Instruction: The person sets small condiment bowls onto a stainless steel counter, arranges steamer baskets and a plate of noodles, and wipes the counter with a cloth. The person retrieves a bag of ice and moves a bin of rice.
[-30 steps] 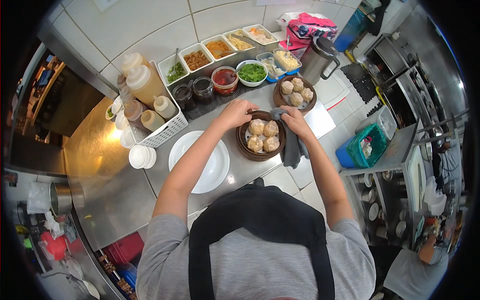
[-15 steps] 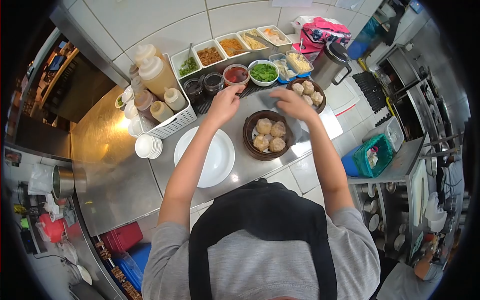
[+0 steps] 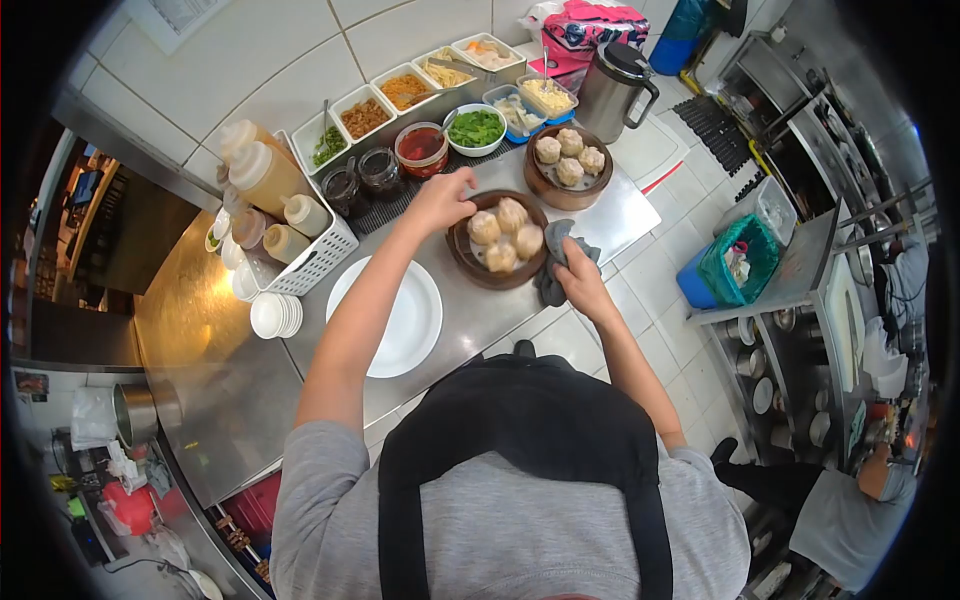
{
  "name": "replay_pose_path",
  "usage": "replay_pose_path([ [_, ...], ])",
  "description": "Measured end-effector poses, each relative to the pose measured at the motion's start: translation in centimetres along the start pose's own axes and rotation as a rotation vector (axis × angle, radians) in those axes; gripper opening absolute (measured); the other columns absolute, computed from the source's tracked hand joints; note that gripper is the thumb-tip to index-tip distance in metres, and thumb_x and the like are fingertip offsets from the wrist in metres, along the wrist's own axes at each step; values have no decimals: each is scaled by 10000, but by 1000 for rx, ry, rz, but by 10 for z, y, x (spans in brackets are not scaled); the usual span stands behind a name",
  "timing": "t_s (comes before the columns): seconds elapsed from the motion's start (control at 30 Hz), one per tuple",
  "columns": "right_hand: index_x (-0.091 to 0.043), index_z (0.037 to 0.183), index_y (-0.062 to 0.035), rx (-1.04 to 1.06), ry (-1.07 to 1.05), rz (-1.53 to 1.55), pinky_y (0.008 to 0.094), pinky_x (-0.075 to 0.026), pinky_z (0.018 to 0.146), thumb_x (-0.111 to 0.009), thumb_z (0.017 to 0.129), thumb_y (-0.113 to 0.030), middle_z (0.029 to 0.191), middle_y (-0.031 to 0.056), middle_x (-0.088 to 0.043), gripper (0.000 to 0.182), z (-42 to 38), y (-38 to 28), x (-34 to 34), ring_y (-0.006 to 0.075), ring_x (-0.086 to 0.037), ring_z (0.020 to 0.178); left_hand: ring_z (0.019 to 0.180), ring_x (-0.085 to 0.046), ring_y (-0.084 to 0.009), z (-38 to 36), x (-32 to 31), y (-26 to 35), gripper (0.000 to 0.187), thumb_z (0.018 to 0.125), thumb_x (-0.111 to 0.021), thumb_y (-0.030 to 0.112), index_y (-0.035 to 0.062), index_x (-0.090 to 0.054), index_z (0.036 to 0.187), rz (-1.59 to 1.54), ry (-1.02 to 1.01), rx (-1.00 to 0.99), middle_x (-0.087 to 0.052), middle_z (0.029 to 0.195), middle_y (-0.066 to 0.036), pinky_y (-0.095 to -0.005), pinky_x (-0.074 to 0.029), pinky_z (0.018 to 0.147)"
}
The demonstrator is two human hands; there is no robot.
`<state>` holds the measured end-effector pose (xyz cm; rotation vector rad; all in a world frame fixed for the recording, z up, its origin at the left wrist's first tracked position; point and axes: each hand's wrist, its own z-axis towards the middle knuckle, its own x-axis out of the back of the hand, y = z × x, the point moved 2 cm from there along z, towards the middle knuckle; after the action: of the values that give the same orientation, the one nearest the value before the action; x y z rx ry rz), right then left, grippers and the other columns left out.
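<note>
A round bamboo steamer (image 3: 467, 265) with several dumplings (image 3: 505, 235) in it stands on the steel counter, right of a white plate (image 3: 415, 335). My right hand (image 3: 583, 282) grips a dark grey cloth (image 3: 553, 285) and presses it against the steamer's right side. At the upper left rim is my left hand (image 3: 442, 202), its thumb and fingers apart and nothing visible between them. A second steamer (image 3: 568, 195), also holding several dumplings, sits behind and to the right.
White trays of chopped toppings (image 3: 363, 115) line the wall, with dark sauce jars (image 3: 380, 172), a red sauce tub (image 3: 421, 148) and a bowl of greens (image 3: 476, 130) before them. A bottle basket (image 3: 325, 250) stands left, a metal jug (image 3: 612, 95) far right. Another person (image 3: 850, 525) is at lower right.
My right hand brought the cloth down from behind the steamer to its right side. My left hand shifted from near the red sauce tub to the steamer's rim. The view also shifted.
</note>
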<state>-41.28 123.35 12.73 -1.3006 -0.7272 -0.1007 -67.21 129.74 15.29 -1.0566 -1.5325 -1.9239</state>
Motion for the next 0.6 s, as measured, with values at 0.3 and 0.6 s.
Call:
replay_pose_path([
  [0.3, -392, 1135, 86, -99, 72, 83, 412, -349, 935, -506, 781, -80, 1147, 313, -463, 407, 15, 8, -18, 445, -422, 1102, 550, -610, -279, -94, -7, 20, 257, 802, -574, 236, 14, -545, 928, -371, 29, 565, -598, 605, -150, -363, -484, 567],
  [0.6, -524, 910, 90, -2, 214, -521, 474, -382, 858, -512, 714, -78, 1139, 248, -478, 258, 9, -16, -20, 397, -472, 978, 691, -605, -232, 21, 14, -4, 326, 757, -581, 213, 50, -573, 1039, 199, 15, 88, -621, 795, -109, -336, -488, 611],
])
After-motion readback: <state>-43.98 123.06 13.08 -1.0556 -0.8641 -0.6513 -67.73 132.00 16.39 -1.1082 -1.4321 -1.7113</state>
